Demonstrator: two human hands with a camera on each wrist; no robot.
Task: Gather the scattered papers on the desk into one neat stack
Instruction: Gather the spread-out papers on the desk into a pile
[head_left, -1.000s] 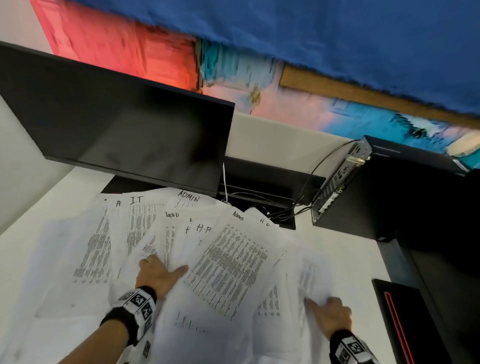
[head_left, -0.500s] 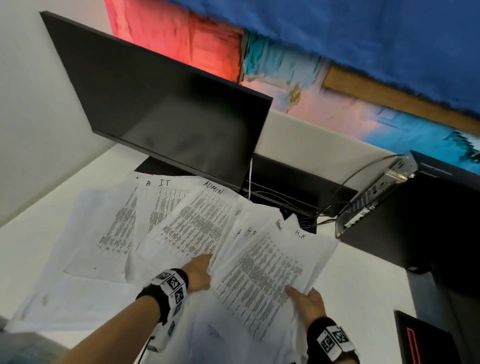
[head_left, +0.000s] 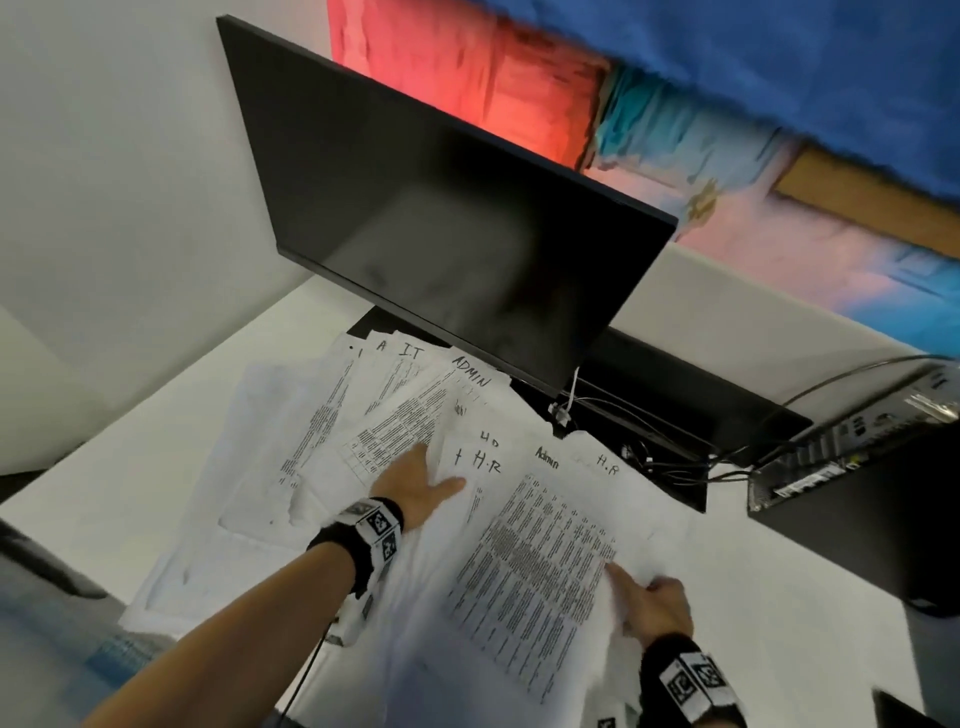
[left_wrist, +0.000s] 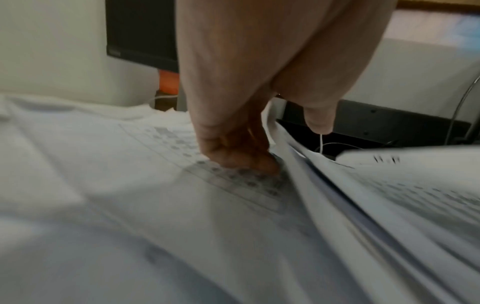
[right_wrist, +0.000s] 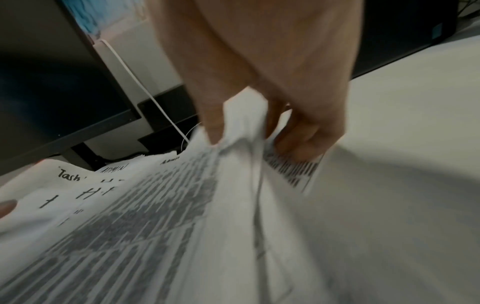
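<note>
White printed papers lie fanned over the white desk (head_left: 130, 467). Sheets headed "IT" and "ADMIN" (head_left: 363, 415) spread out flat at the left. A looser bundle headed "H.R" and "Admin" (head_left: 540, 561) rises between my hands. My left hand (head_left: 415, 480) grips the bundle's left edge, thumb on top and fingers beneath. In the left wrist view my left hand (left_wrist: 280, 144) has its fingertips (left_wrist: 239, 162) pressing a lower printed sheet. My right hand (head_left: 649, 603) pinches the bundle's right edge (right_wrist: 241, 156) between thumb and curled fingers (right_wrist: 298, 142).
A dark monitor (head_left: 441, 208) leans over the papers' far edge, on its black base (head_left: 675, 374). A tangle of cables (head_left: 649, 457) and a black computer case (head_left: 857, 493) sit at the right. A black object (head_left: 904, 712) is at the lower right corner.
My right hand has drawn the right-hand sheets leftward into a bundle and now pinches them. My left hand went from lying on the papers to gripping the bundle's left edge.
</note>
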